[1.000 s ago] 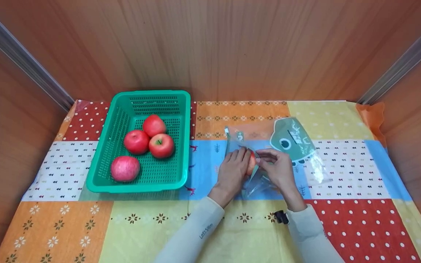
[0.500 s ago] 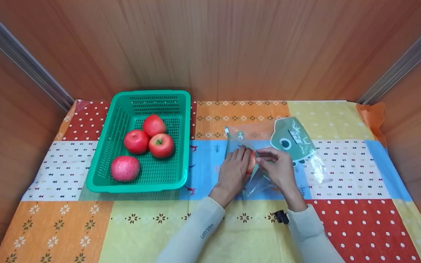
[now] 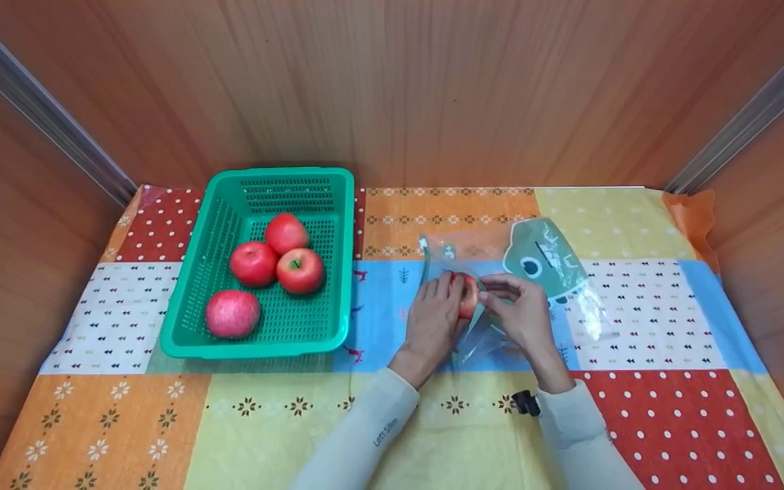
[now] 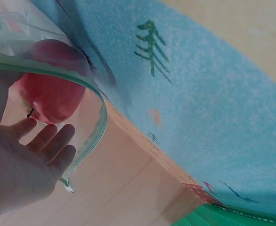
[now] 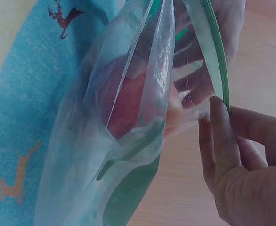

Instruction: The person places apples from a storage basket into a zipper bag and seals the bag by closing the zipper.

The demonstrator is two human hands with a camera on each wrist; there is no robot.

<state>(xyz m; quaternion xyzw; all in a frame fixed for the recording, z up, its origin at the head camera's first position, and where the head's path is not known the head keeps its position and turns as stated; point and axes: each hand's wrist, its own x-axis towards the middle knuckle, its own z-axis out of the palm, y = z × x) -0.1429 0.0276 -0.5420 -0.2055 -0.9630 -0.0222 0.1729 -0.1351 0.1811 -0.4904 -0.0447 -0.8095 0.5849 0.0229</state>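
Observation:
A clear zip bag (image 3: 545, 255) printed with a green cartoon figure lies on the cloth, its mouth toward the left. Between thumb and fingers, my right hand (image 3: 525, 309) pinches the bag's green zip edge, plain in the right wrist view (image 5: 225, 70). A red apple (image 3: 468, 299) is at the bag's mouth, largely behind the clear film in the left wrist view (image 4: 58, 96). My left hand (image 3: 433, 316) reaches into the mouth with its fingers loosely extended; the fingertips (image 4: 65, 134) are at the apple's stem end. Whether they touch it is hard to tell.
To the left stands a green plastic basket (image 3: 346, 272) with several red apples (image 3: 300, 271) in it. A patchwork cloth (image 3: 269, 429) covers the table. Wooden panels (image 3: 460, 95) rise at the back and both sides.
The left fingers have drawn back slightly, so more of the apple shows between the hands. The right hand keeps its pinch on the bag edge almost in place.

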